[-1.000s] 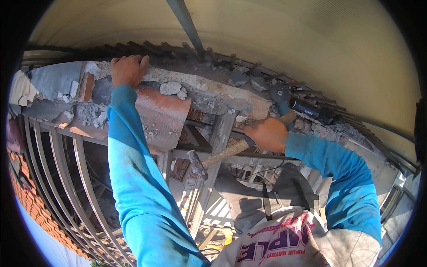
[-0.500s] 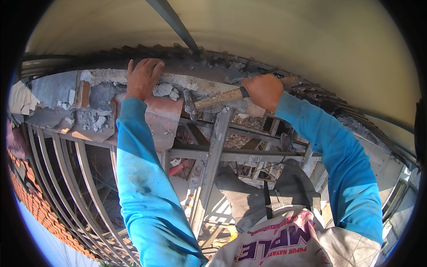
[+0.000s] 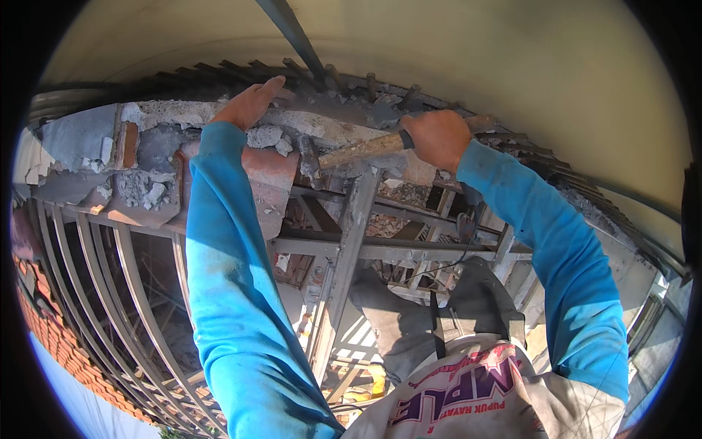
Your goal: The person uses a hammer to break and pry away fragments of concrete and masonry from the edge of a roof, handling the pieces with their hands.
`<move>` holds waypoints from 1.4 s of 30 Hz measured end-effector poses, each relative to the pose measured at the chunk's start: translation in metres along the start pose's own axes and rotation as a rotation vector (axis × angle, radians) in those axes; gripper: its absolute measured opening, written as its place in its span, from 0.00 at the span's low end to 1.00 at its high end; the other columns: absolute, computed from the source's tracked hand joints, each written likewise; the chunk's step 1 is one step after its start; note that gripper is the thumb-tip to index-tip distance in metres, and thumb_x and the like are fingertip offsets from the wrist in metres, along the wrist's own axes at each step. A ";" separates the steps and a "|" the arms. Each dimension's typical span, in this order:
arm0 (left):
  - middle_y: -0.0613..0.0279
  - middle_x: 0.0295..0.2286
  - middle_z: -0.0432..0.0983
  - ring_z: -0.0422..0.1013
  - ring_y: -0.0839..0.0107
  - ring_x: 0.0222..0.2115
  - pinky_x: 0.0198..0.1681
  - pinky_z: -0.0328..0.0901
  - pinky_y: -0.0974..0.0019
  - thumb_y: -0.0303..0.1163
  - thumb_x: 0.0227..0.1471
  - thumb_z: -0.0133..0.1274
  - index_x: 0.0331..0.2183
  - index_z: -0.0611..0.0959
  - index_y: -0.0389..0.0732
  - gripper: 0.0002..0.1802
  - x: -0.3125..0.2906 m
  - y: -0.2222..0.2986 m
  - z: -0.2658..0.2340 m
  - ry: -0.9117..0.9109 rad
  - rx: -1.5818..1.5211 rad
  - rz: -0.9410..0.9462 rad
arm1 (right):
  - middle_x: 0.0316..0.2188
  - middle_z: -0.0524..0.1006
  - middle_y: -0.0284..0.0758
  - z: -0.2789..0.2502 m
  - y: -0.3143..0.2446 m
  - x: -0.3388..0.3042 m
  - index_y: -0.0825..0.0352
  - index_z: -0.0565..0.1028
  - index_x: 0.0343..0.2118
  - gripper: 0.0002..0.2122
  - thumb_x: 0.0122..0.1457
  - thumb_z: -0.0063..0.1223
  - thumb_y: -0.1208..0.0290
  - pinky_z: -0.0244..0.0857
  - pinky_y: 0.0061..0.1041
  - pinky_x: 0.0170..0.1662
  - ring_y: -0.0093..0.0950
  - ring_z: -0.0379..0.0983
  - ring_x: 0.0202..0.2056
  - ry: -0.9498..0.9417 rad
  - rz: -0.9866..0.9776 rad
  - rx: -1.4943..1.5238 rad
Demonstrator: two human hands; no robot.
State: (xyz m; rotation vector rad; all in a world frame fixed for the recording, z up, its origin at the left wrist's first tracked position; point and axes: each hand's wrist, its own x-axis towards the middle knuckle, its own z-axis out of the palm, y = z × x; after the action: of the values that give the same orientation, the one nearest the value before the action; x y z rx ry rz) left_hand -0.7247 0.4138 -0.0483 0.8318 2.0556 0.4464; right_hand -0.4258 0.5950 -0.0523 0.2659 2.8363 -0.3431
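Note:
My right hand (image 3: pixel 441 139) is wrapped round the wooden handle of a hammer (image 3: pixel 358 151). The dark hammer head (image 3: pixel 308 156) hangs over the near side of the broken concrete ledge (image 3: pixel 322 126), beside loose grey mortar chunks (image 3: pixel 269 137). Farther left, my left hand (image 3: pixel 251 104) reaches over the ledge with its fingers stretched out toward the far right. Nothing shows in its grip, though the far side of the fingers is hidden. Below the left wrist lies a reddish roof tile (image 3: pixel 267 183) with crumbs of mortar on it.
Metal roof beams (image 3: pixel 347 256) with gaps between them run below me; rubble shows deeper down. Curved metal battens (image 3: pixel 131 271) lie at the left. A beige sheet (image 3: pixel 475 51) rises beyond the ledge, with a dark metal post (image 3: pixel 292 36) in front. Orange tiles (image 3: pixel 73 344) appear lower left.
My left hand has moved farther out over the ledge, its fingers now pointing right. The right hand and hammer have stayed almost in place.

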 end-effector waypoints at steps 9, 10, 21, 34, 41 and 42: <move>0.43 0.55 0.64 0.57 0.51 0.58 0.62 0.46 0.57 0.59 0.57 0.33 0.47 0.81 0.41 0.36 0.015 -0.015 0.030 -0.095 -0.108 -0.030 | 0.19 0.76 0.38 0.005 -0.064 -0.079 0.64 0.74 0.29 0.10 0.42 0.59 0.68 0.71 0.38 0.29 0.41 0.76 0.24 -0.060 -0.468 0.159; 0.43 0.55 0.64 0.57 0.52 0.58 0.62 0.45 0.58 0.58 0.57 0.33 0.47 0.81 0.40 0.36 0.016 -0.013 0.031 -0.077 -0.091 -0.044 | 0.20 0.76 0.39 0.004 -0.066 -0.075 0.64 0.74 0.29 0.10 0.42 0.59 0.69 0.71 0.38 0.29 0.41 0.76 0.24 -0.046 -0.528 0.122; 0.54 0.53 0.69 0.59 0.61 0.57 0.64 0.42 0.61 0.55 0.61 0.30 0.51 0.76 0.35 0.36 0.014 -0.012 0.012 -0.102 -0.428 -0.079 | 0.21 0.76 0.38 0.005 -0.034 -0.063 0.64 0.75 0.30 0.09 0.43 0.56 0.72 0.70 0.40 0.29 0.41 0.76 0.25 -0.044 -0.146 0.219; 0.53 0.51 0.72 0.60 0.61 0.55 0.62 0.44 0.62 0.53 0.60 0.32 0.50 0.77 0.33 0.35 0.026 -0.013 0.024 -0.055 -0.402 -0.038 | 0.23 0.78 0.40 0.017 -0.013 -0.014 0.65 0.75 0.33 0.10 0.45 0.58 0.72 0.71 0.39 0.29 0.40 0.77 0.27 -0.047 0.037 0.102; 0.52 0.50 0.72 0.61 0.61 0.55 0.63 0.43 0.62 0.54 0.60 0.32 0.50 0.78 0.35 0.35 0.031 -0.055 0.030 0.059 -0.310 -0.073 | 0.19 0.75 0.38 0.006 -0.067 -0.065 0.63 0.75 0.31 0.10 0.42 0.57 0.70 0.70 0.36 0.28 0.40 0.76 0.24 0.105 -0.677 0.103; 0.52 0.51 0.72 0.61 0.61 0.55 0.63 0.43 0.62 0.54 0.60 0.32 0.50 0.78 0.35 0.35 0.033 -0.046 0.030 -0.010 -0.322 -0.052 | 0.18 0.75 0.38 0.009 -0.053 -0.052 0.63 0.75 0.31 0.10 0.43 0.56 0.70 0.71 0.37 0.29 0.40 0.76 0.24 0.058 -0.564 0.101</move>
State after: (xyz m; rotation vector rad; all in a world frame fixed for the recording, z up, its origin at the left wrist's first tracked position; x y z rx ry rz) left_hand -0.7319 0.4048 -0.1113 0.5837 1.9234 0.7197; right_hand -0.3860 0.5341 -0.0349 -0.5264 2.9052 -0.5956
